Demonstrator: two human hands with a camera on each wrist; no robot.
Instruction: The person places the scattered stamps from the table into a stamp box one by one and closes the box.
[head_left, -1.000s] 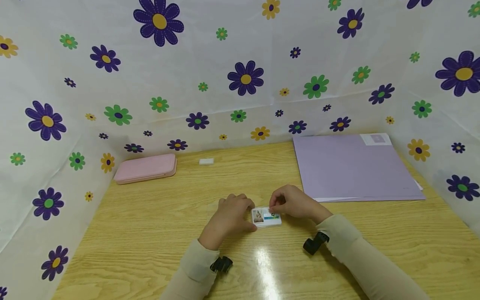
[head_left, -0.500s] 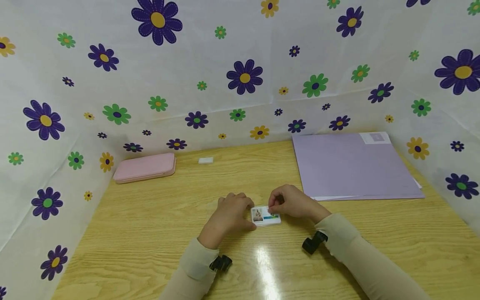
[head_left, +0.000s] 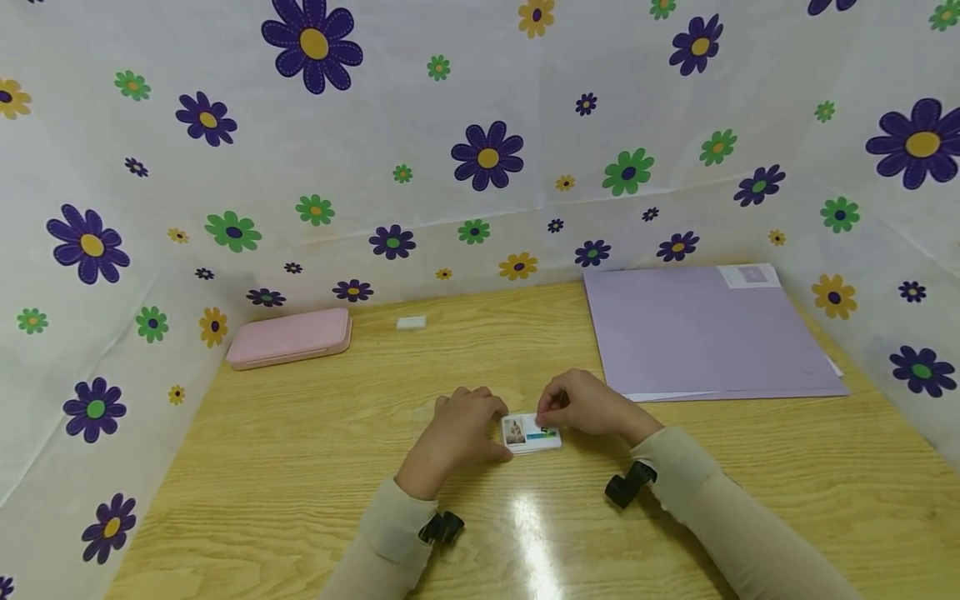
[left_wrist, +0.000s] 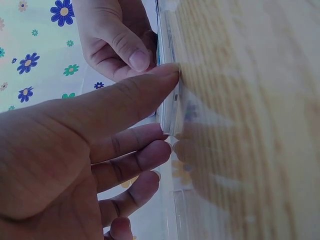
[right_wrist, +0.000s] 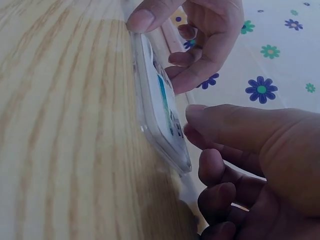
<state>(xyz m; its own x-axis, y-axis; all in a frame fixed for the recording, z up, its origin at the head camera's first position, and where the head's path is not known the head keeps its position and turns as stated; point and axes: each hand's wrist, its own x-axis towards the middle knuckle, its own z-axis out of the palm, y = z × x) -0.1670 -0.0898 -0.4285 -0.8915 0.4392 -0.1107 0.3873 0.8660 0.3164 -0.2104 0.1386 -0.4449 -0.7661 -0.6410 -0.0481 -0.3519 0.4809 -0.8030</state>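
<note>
While left hand point(head_left: 459, 427) pinches photo card point(head_left: 517, 431) by nine-o'clock end, right hand point(head_left: 588, 407) sits two-o'clock, fingers pressed together.

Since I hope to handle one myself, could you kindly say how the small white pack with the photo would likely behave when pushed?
The small white pack probably won't roll or tip, since it is flat and low. Its straight edges suggest it is fairly stiff. Its clear, shiny border may be slippery.

The table point(head_left: 270, 475) bears a pink case point(head_left: 291, 335), white block point(head_left: 411, 322), folder point(head_left: 697, 333), card case point(head_left: 528, 436).
</note>
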